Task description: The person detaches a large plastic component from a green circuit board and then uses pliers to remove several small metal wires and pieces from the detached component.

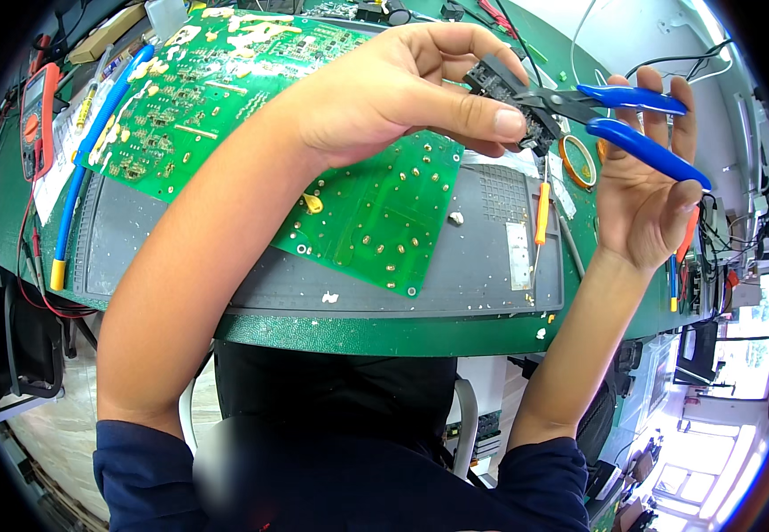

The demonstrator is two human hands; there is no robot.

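Note:
My left hand point(402, 93) is closed on a small black component point(502, 82), perhaps a connector block, pinched between thumb and fingers above the mat. In my right hand point(646, 177) are blue-handled cutting pliers point(637, 142), their handles spread apart and resting along the fingers and thumb. The dark jaws of the pliers reach left and touch the black component, or lie just in front of it. A large green circuit board point(376, 222) lies below my left forearm, with pale yellow glue blobs on its far part.
A grey work mat point(482, 275) lies under the board. A yellow-handled screwdriver point(541, 213) and a roll of tape point(577, 160) lie to the right. At left are a red multimeter point(39, 120) and a blue rod point(92, 146) with yellow ends. The green table's edge point(349, 337) curves in front of me.

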